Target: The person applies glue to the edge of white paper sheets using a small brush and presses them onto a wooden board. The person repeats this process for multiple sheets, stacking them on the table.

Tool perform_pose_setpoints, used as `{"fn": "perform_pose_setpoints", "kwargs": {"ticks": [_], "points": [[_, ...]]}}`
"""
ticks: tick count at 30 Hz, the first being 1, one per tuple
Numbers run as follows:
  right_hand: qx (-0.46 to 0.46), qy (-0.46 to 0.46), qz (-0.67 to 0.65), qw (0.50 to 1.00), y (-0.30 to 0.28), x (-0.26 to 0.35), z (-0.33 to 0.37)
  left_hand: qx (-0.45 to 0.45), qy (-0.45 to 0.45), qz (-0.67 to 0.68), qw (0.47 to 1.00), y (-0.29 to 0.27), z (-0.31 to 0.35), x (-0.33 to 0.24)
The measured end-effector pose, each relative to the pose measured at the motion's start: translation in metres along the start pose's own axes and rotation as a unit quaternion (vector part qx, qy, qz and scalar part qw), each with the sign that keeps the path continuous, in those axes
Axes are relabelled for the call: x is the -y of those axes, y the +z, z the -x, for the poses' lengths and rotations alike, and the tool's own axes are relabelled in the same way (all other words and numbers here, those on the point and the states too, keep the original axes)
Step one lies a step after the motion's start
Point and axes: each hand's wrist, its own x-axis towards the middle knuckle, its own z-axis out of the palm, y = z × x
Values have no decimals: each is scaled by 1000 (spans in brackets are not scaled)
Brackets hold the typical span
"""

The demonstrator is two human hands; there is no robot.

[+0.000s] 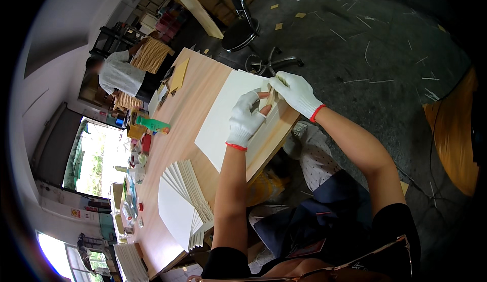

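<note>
White sheet [218, 125] lies by the desk's [185, 94] right edge, long axis near-left to far-right, bare room leftward. Left hand [244, 117] and right hand [296, 94] close together over its far end; grip cannot be told.

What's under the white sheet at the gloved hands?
The wooden table shows around edges of the white sheet. Whether anything else lies between them is covered and can't be seen. The left hand also hides part of the sheet.
</note>
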Motion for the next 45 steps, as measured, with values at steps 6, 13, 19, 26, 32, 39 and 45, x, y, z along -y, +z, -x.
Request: {"fn": "perform_pose_setpoints", "kwargs": {"ticks": [6,13,19,26,32,39,45], "points": [[-4,0,-9,1000,-2,-2,3,12,21,-26,999,1,-2,0],[-121,-322,144,928,-14,5,13,-87,-5,29,996,0,1,-13],[-33,-320,227,919,-2,-8,39,-27,94,-114,989,-1,3,-12],[12,-294,208,933,-2,-8,39,-49,111,-186,975,2,4,-19],[35,-190,-7,981,-15,2,33,-37,47,-174,983,1,-5,-18],[11,-279,316,907,-32,-11,-2,-32,22,-141,989,2,-3,-11],[62,-352,281,891,-35,10,-21,-15,-5,-174,985,-1,-3,-20]]}}
